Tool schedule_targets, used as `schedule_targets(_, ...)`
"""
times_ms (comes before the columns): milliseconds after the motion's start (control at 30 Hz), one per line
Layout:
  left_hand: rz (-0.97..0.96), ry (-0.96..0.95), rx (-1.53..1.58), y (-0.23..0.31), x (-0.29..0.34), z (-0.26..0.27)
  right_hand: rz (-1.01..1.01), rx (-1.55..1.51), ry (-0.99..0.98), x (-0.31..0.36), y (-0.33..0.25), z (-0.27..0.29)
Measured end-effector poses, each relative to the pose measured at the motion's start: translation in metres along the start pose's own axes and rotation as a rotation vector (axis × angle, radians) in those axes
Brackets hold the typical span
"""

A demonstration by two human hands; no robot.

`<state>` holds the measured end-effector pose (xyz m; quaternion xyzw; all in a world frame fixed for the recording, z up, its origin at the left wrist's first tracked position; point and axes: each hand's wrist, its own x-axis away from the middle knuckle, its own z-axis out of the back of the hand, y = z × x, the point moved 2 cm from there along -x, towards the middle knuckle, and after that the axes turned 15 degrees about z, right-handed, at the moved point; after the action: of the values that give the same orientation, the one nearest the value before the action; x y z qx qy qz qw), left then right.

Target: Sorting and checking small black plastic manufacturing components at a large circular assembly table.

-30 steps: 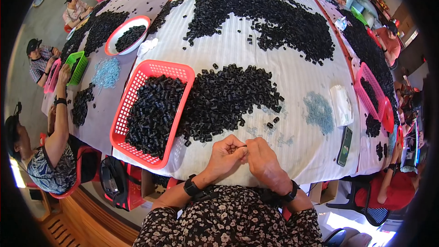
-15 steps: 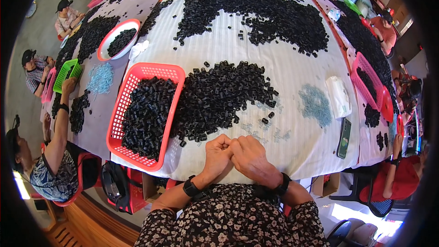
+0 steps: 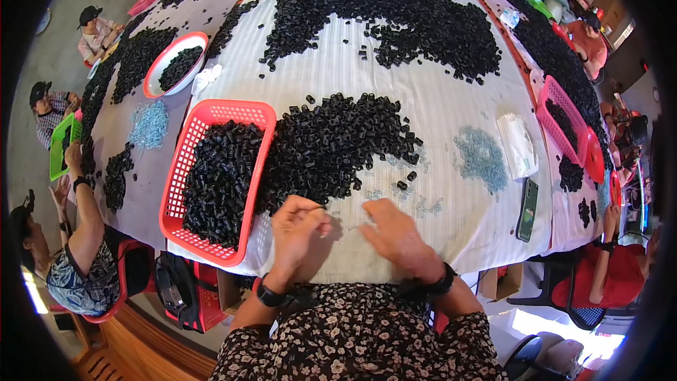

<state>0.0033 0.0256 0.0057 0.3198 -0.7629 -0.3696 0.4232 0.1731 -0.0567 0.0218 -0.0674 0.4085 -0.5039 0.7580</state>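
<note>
My left hand (image 3: 299,231) is closed in a pinch just above the near side of the table, and a dark sliver of a small black plastic piece shows at its fingertips. To its right, my right hand (image 3: 400,238) is slightly blurred, with its fingers stretched out and nothing seen in them. Beyond both hands spreads a heap of short black tube-like plastic pieces (image 3: 338,144). A red slotted basket (image 3: 247,229) filled with the same pieces stands left of the heap. Small clear scraps (image 3: 427,204) are scattered on the white cloth past my right hand.
A pile of bluish clear bits (image 3: 481,159), a white tissue pack (image 3: 518,147) and a dark phone (image 3: 527,209) lie to the right. A red-rimmed bowl (image 3: 148,79) stands far left. More black pieces (image 3: 395,14) cover the table's far part. Several people sit along both sides.
My hands were together and have moved apart, the left one going left, the right one opening to the right. The person at the left has drawn an arm back from the green basket.
</note>
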Motion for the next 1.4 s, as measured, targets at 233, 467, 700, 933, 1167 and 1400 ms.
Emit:
schedule_targets(233, -0.483, 0.407, -0.209, 0.078, 0.021, 0.073, -0.249, 0.243, 0.094, 0.031, 0.042, 0.048)
schedule_targets(467, -0.469, 0.646, -0.550, 0.086, 0.014, 0.144, -0.212, 0.174, -0.028, 0.031, 0.036, 0.031)
schedule_targets(700, -0.519, 0.936, -0.978, 0.090, 0.021, 0.134, -0.089, 0.094, -0.076, 0.029, 0.022, 0.016)
schedule_targets(933, -0.725, 0.707, -0.892, 0.080, 0.025, 0.071, 0.165, 0.184, -0.339, 0.011, 0.003, -0.037)
schedule_targets(1167, -0.845, 0.072, -1.076, 0.041, -0.005, -0.019, 0.110, 0.150, -0.388, 0.019, 0.000, -0.029)
schedule_targets(1400, -0.855, -0.317, -1.301, -0.018, -0.067, -0.088, -0.080, 0.011, -0.083, 0.049, -0.005, 0.005)
